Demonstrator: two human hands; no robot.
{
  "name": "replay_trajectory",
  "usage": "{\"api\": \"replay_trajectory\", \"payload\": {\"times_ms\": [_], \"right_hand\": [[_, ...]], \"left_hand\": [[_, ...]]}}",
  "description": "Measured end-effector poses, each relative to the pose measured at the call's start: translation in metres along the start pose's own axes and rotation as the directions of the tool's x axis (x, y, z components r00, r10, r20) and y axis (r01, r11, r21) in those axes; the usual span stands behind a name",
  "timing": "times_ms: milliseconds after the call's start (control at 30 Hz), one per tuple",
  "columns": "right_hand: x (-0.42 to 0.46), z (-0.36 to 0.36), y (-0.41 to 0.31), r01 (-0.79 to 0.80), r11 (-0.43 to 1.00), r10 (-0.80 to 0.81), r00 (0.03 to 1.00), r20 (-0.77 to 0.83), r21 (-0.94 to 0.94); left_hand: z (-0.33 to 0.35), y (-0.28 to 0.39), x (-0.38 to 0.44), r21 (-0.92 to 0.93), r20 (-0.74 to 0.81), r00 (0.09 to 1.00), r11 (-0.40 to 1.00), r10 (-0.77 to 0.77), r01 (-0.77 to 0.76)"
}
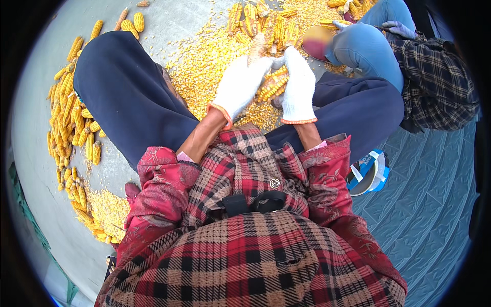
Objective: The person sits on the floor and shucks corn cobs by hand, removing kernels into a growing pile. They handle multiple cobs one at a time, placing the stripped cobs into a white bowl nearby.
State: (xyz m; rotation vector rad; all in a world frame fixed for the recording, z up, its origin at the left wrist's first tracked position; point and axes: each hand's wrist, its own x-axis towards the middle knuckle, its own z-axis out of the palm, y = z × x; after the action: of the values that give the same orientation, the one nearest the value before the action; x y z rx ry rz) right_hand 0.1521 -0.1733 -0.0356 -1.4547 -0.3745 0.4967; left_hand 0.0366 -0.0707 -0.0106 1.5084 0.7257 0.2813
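Note:
My left hand (243, 86), in a white knit glove with an orange cuff, is closed around a bare corn cob (257, 48) whose end points away from me. In a matching glove, my right hand (299, 86) grips a partly shelled corn ear (273, 84), with gaps in its rows of yellow kernels. Both hands are close together, and the ear lies between them. Loose kernels (207, 63) cover the floor beneath and beyond my hands. Just past them is a heap of partly shelled ears (276, 28). The fingertips are mostly hidden.
Whole corn ears (63, 115) form a long pile at the left, beside more loose kernels (109, 209). At the upper right sits a co-worker in jeans (355, 48), with a gloved hand (399, 28). A blue and white object (369, 172) rests on the quilted mat (422, 192).

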Motion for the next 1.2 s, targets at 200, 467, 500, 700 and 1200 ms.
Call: {"api": "replay_trajectory", "payload": {"times_ms": [200, 467, 500, 700, 1200], "right_hand": [[0.001, 0.003, -0.008, -0.069, 0.994, 0.078, 0.989, -0.124, 0.079], [-0.008, 0.002, -0.002, 0.506, 0.679, -0.447, 0.86, 0.247, -0.532], [-0.008, 0.001, 0.0, 0.461, 0.747, -0.421, 0.886, 0.197, -0.478], [0.004, -0.004, 0.025, 0.229, 0.953, -0.25, 0.964, -0.087, -0.2], [-0.005, 0.008, 0.005, -0.294, 0.907, 0.33, 0.941, -0.075, 0.301]], "left_hand": [[-0.003, 0.014, -0.006, -0.043, 0.047, 0.999, 0.999, -0.004, 0.006], [-0.002, -0.027, 0.006, -0.008, -0.029, 0.995, 0.995, -0.096, 0.096], [-0.005, -0.022, 0.008, -0.079, 0.0, 0.991, 0.987, -0.137, 0.137], [0.002, 0.011, -0.013, 0.045, -0.057, 0.992, 0.993, 0.112, -0.109], [0.005, 0.014, -0.021, 0.332, -0.059, 0.976, 0.926, 0.209, -0.178]]}}
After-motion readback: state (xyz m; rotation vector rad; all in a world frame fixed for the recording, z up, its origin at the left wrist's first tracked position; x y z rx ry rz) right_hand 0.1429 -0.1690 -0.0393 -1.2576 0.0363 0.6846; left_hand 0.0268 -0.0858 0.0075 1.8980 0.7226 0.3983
